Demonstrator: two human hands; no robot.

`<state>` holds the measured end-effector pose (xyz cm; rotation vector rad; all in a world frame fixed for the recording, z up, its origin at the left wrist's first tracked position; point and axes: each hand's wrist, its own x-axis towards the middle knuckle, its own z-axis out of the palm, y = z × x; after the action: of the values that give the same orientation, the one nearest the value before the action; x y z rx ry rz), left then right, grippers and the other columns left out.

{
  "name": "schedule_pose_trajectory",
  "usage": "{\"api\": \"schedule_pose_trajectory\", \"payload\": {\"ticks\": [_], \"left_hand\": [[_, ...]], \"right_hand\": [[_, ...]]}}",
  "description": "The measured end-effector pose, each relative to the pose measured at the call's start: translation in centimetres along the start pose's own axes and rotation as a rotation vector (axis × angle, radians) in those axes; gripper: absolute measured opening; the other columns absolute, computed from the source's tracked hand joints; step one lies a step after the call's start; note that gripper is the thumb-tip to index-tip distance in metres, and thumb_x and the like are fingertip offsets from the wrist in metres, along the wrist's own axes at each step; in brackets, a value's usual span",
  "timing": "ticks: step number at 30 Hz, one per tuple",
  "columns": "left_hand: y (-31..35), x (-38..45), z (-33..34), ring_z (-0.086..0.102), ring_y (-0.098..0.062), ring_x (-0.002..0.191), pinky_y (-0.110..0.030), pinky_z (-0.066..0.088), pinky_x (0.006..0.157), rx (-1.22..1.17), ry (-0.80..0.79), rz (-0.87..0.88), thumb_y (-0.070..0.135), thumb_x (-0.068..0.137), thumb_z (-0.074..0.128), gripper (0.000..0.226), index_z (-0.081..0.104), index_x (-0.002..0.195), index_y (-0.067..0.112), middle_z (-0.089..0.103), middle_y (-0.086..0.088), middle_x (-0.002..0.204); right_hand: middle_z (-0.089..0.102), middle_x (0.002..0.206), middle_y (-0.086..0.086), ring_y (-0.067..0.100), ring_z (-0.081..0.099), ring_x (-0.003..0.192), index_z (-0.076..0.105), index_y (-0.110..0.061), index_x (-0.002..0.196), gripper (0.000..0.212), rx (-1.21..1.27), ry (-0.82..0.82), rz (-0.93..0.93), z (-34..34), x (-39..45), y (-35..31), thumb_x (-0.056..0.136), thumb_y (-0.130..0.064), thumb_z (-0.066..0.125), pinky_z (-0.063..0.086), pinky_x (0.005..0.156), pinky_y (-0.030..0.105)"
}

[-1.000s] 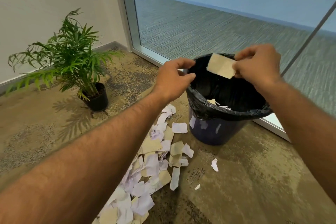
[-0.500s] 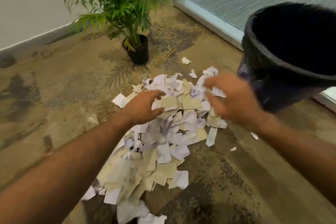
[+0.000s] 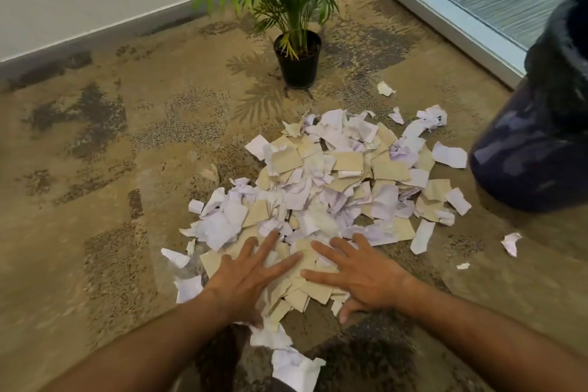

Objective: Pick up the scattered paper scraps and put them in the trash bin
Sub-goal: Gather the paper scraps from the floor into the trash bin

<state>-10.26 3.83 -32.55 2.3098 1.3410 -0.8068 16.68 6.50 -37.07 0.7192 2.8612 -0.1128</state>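
A heap of white and tan paper scraps (image 3: 334, 188) covers the carpet in the middle of the view. My left hand (image 3: 245, 277) lies flat on the near edge of the heap, fingers spread and straight. My right hand (image 3: 359, 274) lies flat beside it on tan scraps, fingers spread too, thumb on the carpet. Neither hand grips anything. The dark blue trash bin (image 3: 537, 149) with its black liner stands at the right edge, partly cut off, just right of the heap.
A potted palm (image 3: 297, 57) in a black pot stands behind the heap. A glass wall with a metal frame (image 3: 451, 22) runs along the back right. Stray scraps (image 3: 510, 242) lie near the bin's base. The white wall's baseboard (image 3: 95, 38) is at the back left.
A second ago my right hand held a tan scrap over the bin. Both hands have since come down and toward me, and now lie flat on the near edge of the heap.
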Motion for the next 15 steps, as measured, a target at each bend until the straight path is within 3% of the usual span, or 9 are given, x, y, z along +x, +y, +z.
{"api": "schedule_pose_trajectory", "payload": {"ticks": [2,6,11,15], "left_hand": [[0.4,0.7,-0.1,0.003,-0.04,0.144,-0.054,0.052,0.093,-0.041,0.025,-0.033,0.049,0.071,0.081,0.124,-0.018,0.145,0.054,-0.029,-0.001,0.16],[-0.1,2.0,-1.2,0.017,-0.034,0.139,-0.047,0.051,0.091,-0.128,0.086,-0.048,0.026,0.081,0.072,0.08,0.026,0.144,0.043,0.01,-0.001,0.159],[-1.0,2.9,-1.4,0.053,-0.032,0.118,-0.035,0.048,0.079,-0.318,0.178,-0.11,0.006,0.079,0.065,0.052,0.057,0.126,0.028,0.043,-0.001,0.139],[-1.3,3.3,-2.7,0.061,-0.021,0.098,-0.022,0.039,0.071,-0.404,0.213,-0.09,0.009,0.072,0.074,0.025,0.073,0.093,0.024,0.062,0.004,0.1]], "right_hand": [[0.042,0.148,0.017,0.037,0.052,0.114,0.027,-0.039,0.148,0.08,-0.015,0.029,-0.014,-0.3,0.7,0.0,0.08,-0.077,0.045,0.049,0.078,0.053],[0.059,0.127,0.014,0.032,0.06,0.093,0.048,-0.026,0.134,0.052,-0.036,0.131,-0.043,-0.5,1.1,-0.1,0.085,-0.033,0.066,0.051,0.063,0.04],[0.069,0.105,0.004,0.022,0.063,0.081,0.067,-0.024,0.107,0.042,0.006,0.198,-0.047,-0.4,0.7,0.0,0.068,-0.027,0.081,0.05,0.045,0.028],[0.073,0.097,0.002,0.023,0.066,0.077,0.071,-0.023,0.107,0.045,0.212,0.342,0.083,-1.6,0.2,1.2,0.063,-0.019,0.077,0.05,0.041,0.026]]}}
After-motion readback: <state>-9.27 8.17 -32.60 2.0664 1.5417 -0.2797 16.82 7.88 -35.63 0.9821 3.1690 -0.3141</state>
